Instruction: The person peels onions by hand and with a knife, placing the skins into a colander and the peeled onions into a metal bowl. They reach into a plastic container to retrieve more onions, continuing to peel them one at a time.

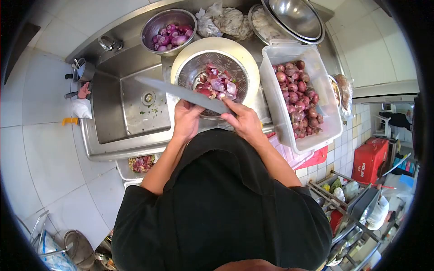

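My right hand (246, 121) is closed around the handle end of a large knife (181, 92); the handle itself is hidden in the grip. The broad grey blade points up and left, over the colander's near rim and the sink. My left hand (186, 121) sits curled at the blade's lower edge, thumb beside the metal. What its fingers hold, if anything, is hidden. Just beyond both hands, a metal colander (185, 67) contains red onion skins and pieces (218, 83). It rests on a round cream-coloured board or basin (254, 74).
A steel sink (144, 122) with green scraps lies left. Peeled onions (169, 38) fill a metal bowl (145, 38) behind. At right stands a white plastic tub (276, 108) of unpeeled red onions (300, 97). Metal bowls (296, 18) and plastic bags (210, 22) line the back.
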{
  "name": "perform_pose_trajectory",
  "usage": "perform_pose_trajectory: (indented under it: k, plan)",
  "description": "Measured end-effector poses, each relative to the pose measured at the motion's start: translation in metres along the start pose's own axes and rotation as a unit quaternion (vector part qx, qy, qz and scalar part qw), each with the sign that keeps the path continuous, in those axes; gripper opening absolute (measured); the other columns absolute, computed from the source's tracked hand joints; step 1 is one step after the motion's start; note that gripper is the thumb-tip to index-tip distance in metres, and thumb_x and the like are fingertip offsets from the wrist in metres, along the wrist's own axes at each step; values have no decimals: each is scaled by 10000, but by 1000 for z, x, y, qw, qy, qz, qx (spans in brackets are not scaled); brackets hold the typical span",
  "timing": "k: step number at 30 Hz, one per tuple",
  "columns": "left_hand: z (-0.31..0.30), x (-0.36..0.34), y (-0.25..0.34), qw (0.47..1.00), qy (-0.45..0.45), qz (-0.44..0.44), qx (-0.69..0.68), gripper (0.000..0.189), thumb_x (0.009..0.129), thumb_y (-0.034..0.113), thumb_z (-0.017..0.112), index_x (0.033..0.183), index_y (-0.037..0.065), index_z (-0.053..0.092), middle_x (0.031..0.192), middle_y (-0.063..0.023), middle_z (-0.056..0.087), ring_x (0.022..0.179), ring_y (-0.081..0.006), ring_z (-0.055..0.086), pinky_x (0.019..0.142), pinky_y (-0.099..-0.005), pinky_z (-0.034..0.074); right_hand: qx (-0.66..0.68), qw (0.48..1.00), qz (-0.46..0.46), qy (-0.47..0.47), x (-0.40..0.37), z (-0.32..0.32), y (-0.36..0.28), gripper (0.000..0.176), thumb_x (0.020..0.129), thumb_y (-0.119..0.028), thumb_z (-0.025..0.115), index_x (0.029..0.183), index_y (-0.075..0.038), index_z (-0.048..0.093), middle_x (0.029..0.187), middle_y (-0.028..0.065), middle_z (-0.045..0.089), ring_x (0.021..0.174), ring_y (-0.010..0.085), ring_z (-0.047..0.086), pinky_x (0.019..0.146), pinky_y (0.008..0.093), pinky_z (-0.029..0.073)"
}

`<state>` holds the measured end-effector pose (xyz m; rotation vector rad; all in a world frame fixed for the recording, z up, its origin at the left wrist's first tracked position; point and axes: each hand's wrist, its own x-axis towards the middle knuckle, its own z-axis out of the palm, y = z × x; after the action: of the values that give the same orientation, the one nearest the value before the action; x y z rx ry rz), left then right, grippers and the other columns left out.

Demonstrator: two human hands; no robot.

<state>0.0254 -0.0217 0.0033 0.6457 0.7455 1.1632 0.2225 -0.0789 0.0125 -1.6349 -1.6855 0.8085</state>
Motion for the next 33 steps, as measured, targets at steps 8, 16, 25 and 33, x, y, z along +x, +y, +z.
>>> perform_pose_trajectory:
  k: [8, 16, 25, 33]
  plan:
    - [-6, -16, 13, 998, -56, -7, 32, 348, 844, -88, 651, 1176, -34, 564, 1142, -130, 640, 1074, -213, 620, 981, -347, 486, -10, 998, 60, -24, -13, -16, 11, 568, 910, -524, 605, 1298, -110, 625, 1083, 229, 687, 1026, 386, 661, 889, 417, 504]
    - [-13, 14, 20, 983, -82, -67, 150, 569, 801, -76, 697, 1322, -39, 472, 1212, -140, 611, 1078, -227, 639, 940, -340, 546, 62, 985, 147, -59, -11, -26, 16, 494, 967, -436, 577, 1318, -89, 605, 1172, 230, 666, 1119, 346, 647, 953, 377, 479]
    - [-22, 27, 6, 1000, -15, -19, -15, 559, 797, -79, 687, 1314, -50, 478, 1208, -141, 597, 1092, -204, 611, 982, -357, 503, -2, 992, 113, -62, -24, -24, -2, 532, 954, -481, 570, 1339, -114, 594, 1071, 267, 674, 1014, 418, 647, 878, 443, 488]
    - [-15, 19, 3, 998, 3, 17, 63, 517, 798, -91, 666, 1289, -67, 506, 1149, -139, 627, 1043, -210, 630, 968, -350, 502, 11, 995, 86, -42, -21, -11, -6, 547, 943, -500, 575, 1331, -115, 599, 1065, 271, 670, 1014, 422, 641, 876, 447, 488]
